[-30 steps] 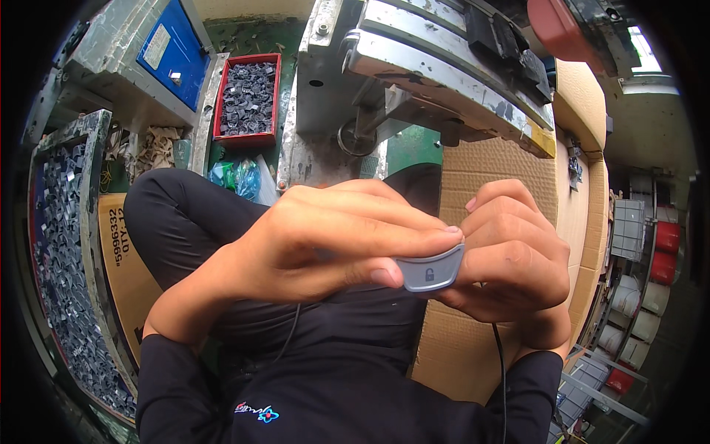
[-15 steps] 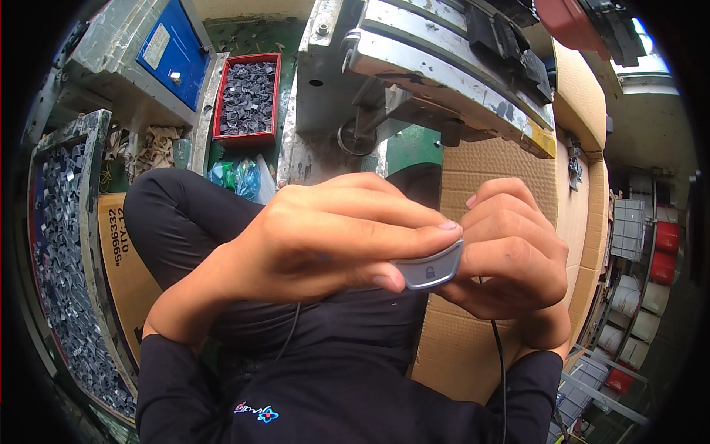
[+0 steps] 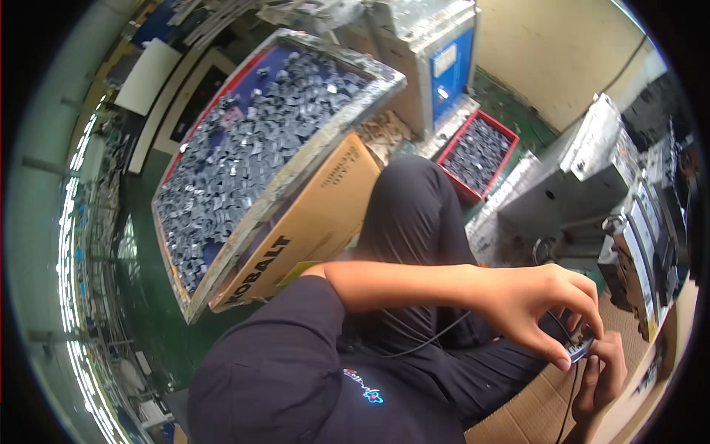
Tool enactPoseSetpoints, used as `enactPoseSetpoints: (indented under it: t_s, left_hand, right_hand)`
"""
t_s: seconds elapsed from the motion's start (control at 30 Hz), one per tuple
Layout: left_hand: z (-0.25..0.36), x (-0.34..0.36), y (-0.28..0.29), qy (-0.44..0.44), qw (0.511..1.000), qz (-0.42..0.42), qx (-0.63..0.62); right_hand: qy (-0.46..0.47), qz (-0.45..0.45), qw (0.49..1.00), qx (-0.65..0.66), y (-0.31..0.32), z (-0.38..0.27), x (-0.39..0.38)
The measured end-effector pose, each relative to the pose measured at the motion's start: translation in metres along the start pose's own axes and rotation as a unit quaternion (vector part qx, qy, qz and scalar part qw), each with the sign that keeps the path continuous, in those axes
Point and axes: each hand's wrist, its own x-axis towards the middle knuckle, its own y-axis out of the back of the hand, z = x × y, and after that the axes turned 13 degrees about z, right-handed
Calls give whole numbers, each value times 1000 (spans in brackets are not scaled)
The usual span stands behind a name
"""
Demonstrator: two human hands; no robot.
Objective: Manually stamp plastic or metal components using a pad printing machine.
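Observation:
At the lower right, my left hand (image 3: 543, 303) is closed on a small grey part (image 3: 579, 348), its thumb and fingertips at the part's edge and fingers arched. My right hand (image 3: 605, 370) grips the same part from the right and below, partly hidden at the palm. The part's far side is hidden by fingers. A thin black cord (image 3: 573, 392) hangs below the hands, and more cord crosses my dark-trousered lap. Beneath and right of the lap lies corrugated cardboard (image 3: 518, 414).
A large tray (image 3: 386, 74) of grey clips stands at upper left, with a cardboard box (image 3: 333, 192) beside it. A red bin (image 3: 507, 133) of small parts sits near a metal cabinet with a blue door (image 3: 460, 59). Metal machinery (image 3: 562, 200) is at right, shelving at far left.
The view has swung left, bringing the tray and aisle in. My hands now appear at lower right, still on the part, with my left fingers more arched over it.

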Motion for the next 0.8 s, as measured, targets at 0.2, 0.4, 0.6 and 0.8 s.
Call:
enactPoseSetpoints:
  t_s: [0.2, 0.4, 0.6, 0.8]
  left_hand:
    - [69, -53, 74, 192, 946, 218, 144]
    - [147, -140, 188, 159, 795, 466, 355]
    - [274, -259, 264, 235, 626, 535, 517]
    - [370, -334, 252, 541, 531, 391, 522]
  right_hand:
    - [15, 20, 999, -47, -9, 7, -7]
    - [20, 21, 998, -54, 3, 9, -11]
    - [92, 29, 986, -138, -7, 16, -2]
    - [121, 28, 982, -144, -1, 13, 2]
